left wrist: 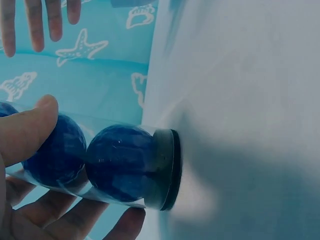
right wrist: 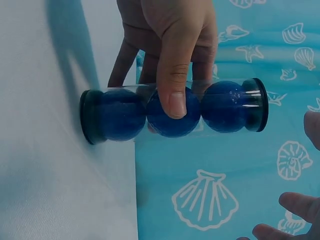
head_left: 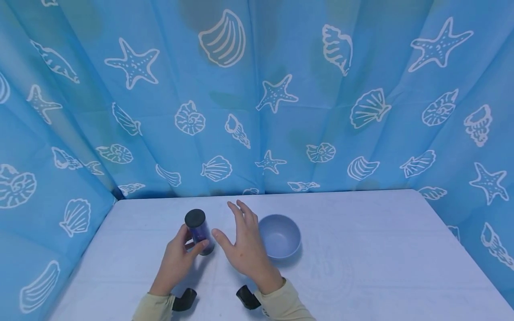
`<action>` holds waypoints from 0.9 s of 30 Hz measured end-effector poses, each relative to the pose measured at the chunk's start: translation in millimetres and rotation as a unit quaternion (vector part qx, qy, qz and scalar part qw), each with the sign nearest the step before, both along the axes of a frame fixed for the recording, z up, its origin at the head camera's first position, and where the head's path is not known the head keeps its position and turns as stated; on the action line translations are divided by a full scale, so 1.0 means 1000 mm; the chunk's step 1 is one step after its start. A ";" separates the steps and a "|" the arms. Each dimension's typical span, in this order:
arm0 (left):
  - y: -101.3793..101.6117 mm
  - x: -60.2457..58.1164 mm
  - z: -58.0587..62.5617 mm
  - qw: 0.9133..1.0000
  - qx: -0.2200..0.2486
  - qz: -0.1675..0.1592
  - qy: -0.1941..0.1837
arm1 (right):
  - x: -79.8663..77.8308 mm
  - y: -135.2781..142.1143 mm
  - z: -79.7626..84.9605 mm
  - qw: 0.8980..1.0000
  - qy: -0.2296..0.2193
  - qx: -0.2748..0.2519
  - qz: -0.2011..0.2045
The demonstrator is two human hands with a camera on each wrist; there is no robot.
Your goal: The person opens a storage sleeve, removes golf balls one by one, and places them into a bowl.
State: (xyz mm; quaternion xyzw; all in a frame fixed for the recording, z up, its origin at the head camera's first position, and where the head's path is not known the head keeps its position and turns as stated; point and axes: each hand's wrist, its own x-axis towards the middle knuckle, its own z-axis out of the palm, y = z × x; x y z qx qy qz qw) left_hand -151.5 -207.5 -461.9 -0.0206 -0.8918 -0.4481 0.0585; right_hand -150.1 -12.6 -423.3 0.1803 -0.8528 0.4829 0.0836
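Observation:
My left hand (head_left: 176, 260) grips a clear tube (head_left: 199, 232) with black caps at both ends, thumb on one side and fingers round the other. Three dark blue balls (right wrist: 173, 112) sit in a row inside it, as the right wrist view shows. The tube stands nearly upright, its lower cap (left wrist: 170, 170) close over the table. To the right of the tube, my right hand (head_left: 246, 245) is raised with fingers spread and nothing in it. Part of a blue-grey bowl (head_left: 279, 236) shows just beyond that hand, its left side overlapped by the fingers.
A white cloth covers the table (head_left: 381, 258). Blue curtains (head_left: 289, 133) with white shell and starfish prints hang along the back and both sides. Black wrist-worn devices (head_left: 185, 299) sit by the cuffs of both sleeves.

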 end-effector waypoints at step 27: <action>0.000 0.004 0.010 0.995 -0.070 -0.010 0.071 | 0.003 -0.004 0.001 0.999 -0.007 -0.047 0.004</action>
